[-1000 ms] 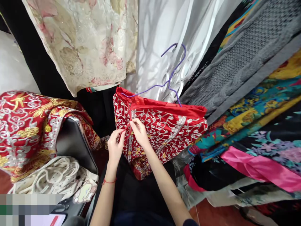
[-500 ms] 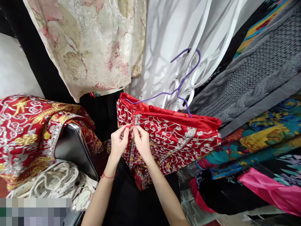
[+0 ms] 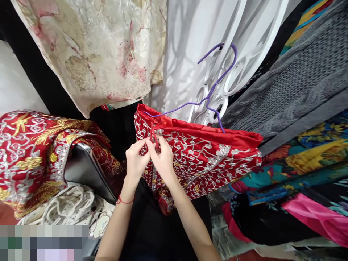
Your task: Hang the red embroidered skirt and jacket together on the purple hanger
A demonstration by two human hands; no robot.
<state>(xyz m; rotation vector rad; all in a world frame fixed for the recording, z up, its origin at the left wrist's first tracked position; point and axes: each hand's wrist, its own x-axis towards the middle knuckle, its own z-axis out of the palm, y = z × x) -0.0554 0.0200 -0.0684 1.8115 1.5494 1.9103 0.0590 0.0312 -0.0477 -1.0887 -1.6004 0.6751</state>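
Observation:
A red skirt [image 3: 201, 156] with silver and gold embroidery lies across my lap, its plain red waistband [image 3: 233, 137] toward the back. A purple wire hanger [image 3: 187, 104] stands out of the waistband, hook up. At the waistband's left part, a red drawstring [image 3: 153, 133] comes out and loops down to my fingers. My left hand [image 3: 136, 157] pinches at the drawstring with thumb and forefinger. Beside it, fingertips touching, my right hand [image 3: 163, 156] is closed on the same drawstring. The exact hold of the cord's ends is hidden by my fingers.
On the left, another red embroidered cloth [image 3: 29, 145] drapes over a black boxy thing [image 3: 88, 172], above a heap of white straps [image 3: 65, 206]. A cream floral cloth [image 3: 108, 54] hangs ahead. White scrollwork metal [image 3: 236, 72] and a grey knit garment [image 3: 304, 72] stand right.
My hands have turned and shifted slightly, and the drawstring now shows as a loop above my fingers. The view has moved a little closer.

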